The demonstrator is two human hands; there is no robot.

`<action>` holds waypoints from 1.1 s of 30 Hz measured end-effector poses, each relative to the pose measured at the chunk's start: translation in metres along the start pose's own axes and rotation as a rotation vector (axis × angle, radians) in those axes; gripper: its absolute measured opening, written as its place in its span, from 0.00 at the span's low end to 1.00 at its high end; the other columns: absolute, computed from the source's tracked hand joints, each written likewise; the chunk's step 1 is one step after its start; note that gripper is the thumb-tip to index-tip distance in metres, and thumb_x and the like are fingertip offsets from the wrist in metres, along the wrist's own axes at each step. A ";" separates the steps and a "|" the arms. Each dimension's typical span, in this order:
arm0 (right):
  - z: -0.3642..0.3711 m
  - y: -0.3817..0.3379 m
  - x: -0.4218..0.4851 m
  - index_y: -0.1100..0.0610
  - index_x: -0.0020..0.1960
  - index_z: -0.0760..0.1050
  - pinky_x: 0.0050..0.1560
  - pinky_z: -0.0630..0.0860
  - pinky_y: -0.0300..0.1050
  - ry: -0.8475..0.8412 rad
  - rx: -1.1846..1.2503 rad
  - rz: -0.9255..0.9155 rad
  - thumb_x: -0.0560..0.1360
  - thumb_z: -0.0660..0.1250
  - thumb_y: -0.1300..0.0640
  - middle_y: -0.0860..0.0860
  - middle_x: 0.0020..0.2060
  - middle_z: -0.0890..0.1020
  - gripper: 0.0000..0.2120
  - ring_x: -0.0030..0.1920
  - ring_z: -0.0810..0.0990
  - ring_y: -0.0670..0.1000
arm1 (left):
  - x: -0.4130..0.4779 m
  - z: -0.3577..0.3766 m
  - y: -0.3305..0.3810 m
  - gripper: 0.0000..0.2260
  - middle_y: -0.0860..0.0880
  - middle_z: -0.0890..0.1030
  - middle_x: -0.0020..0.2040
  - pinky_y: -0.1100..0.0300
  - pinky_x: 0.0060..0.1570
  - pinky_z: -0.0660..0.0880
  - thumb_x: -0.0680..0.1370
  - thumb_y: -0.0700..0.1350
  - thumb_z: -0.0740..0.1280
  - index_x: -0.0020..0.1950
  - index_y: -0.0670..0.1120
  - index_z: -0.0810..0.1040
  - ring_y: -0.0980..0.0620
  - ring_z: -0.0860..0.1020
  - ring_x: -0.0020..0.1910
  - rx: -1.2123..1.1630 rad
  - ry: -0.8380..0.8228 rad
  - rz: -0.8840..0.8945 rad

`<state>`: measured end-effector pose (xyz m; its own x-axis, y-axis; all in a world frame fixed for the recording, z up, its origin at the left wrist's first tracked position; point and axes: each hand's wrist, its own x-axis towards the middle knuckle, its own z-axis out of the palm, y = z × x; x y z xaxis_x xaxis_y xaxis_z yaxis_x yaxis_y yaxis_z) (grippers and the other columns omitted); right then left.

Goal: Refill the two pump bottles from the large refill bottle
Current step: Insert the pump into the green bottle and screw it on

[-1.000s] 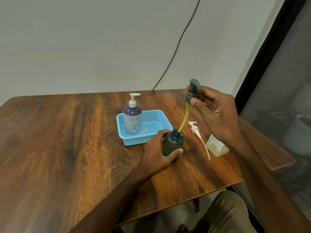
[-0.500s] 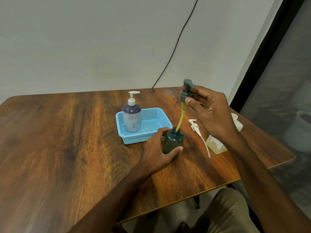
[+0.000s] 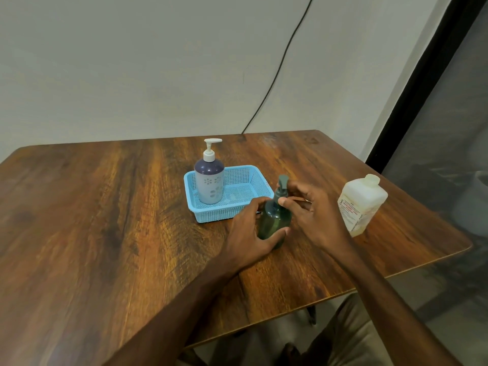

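Observation:
A dark green pump bottle stands on the wooden table, just in front of a blue basket. My left hand grips its body from the left. My right hand pinches the grey-green pump head, which sits down on the bottle's neck. A second pump bottle, purple and pale with a white pump, stands upright in the basket's left half. The large pale refill bottle, uncapped, stands at the right. My right hand hides the table behind it.
The table's right edge runs close to the refill bottle. A black cable hangs down the wall behind the table. A dark screen or door panel stands at the right.
My right hand lowered the pump head and its yellow tube down into the green bottle, so the tube no longer shows. The loose white pump beside the bottle is now out of sight.

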<state>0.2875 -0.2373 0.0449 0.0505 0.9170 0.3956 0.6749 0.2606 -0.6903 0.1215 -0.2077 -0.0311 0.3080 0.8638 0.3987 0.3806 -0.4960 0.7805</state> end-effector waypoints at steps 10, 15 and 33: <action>0.005 0.002 -0.005 0.54 0.61 0.80 0.51 0.83 0.44 0.073 0.052 0.014 0.72 0.76 0.52 0.46 0.53 0.84 0.18 0.51 0.83 0.43 | -0.001 -0.002 0.002 0.31 0.59 0.78 0.65 0.74 0.60 0.71 0.73 0.58 0.79 0.72 0.53 0.71 0.64 0.76 0.64 -0.039 -0.003 0.005; 0.005 0.003 -0.010 0.51 0.64 0.76 0.53 0.81 0.38 0.057 0.131 0.027 0.72 0.76 0.48 0.43 0.56 0.82 0.23 0.54 0.81 0.40 | -0.004 -0.008 0.009 0.31 0.61 0.75 0.72 0.62 0.69 0.71 0.77 0.60 0.72 0.78 0.58 0.66 0.62 0.73 0.71 -0.154 -0.023 0.021; 0.013 0.036 -0.024 0.47 0.64 0.76 0.56 0.82 0.46 -0.056 0.447 0.160 0.66 0.82 0.54 0.42 0.59 0.82 0.29 0.58 0.81 0.42 | 0.038 -0.019 0.029 0.23 0.51 0.88 0.51 0.43 0.62 0.81 0.70 0.44 0.83 0.62 0.47 0.81 0.52 0.86 0.54 -0.289 0.077 -0.062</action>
<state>0.3005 -0.2464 0.0026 0.0800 0.9680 0.2379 0.2781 0.2075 -0.9379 0.1277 -0.1879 0.0155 0.2209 0.9013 0.3727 0.1295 -0.4059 0.9047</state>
